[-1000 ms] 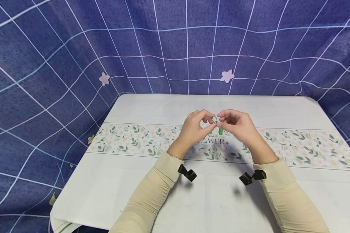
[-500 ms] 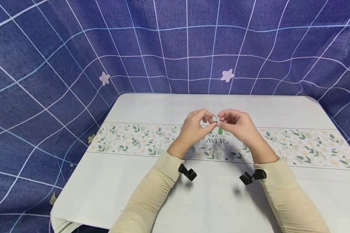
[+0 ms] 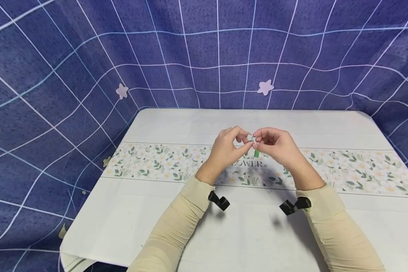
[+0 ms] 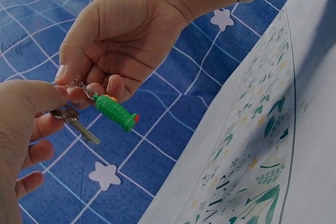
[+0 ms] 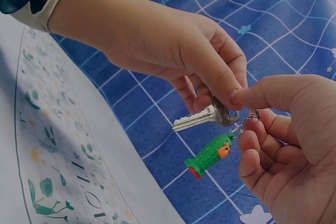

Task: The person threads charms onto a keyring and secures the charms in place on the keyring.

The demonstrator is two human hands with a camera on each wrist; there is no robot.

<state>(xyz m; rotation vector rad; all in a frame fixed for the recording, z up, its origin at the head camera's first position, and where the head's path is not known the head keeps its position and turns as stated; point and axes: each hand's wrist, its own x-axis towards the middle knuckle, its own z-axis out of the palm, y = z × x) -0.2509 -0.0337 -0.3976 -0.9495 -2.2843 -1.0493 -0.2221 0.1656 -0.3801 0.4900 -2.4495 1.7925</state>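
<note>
Both hands meet above the table, fingertips nearly touching. My left hand (image 3: 226, 149) pinches a metal key (image 5: 197, 118) by its bow; its toothed blade sticks out free. Thumb and fingers of my right hand (image 3: 279, 146) hold a keychain at its split ring (image 3: 249, 138) and short chain (image 5: 251, 120), partly hidden by the fingertips. From that chain dangles a green, bumpy charm (image 4: 113, 113) with an orange face-like patch and a red base. Whether the key is threaded on the ring cannot be made out.
A white table (image 3: 149, 211) lies beneath, crossed by a printed floral band (image 3: 163, 162) with lettering. Behind it and to the left hangs a blue grid-patterned curtain (image 3: 197, 49) with pale stars. Each wrist carries a black camera mount (image 3: 219, 201).
Both hands stay almost in place. The ring between the fingertips has turned and shows more as a round loop now. The green charm has swung slightly below them.
</note>
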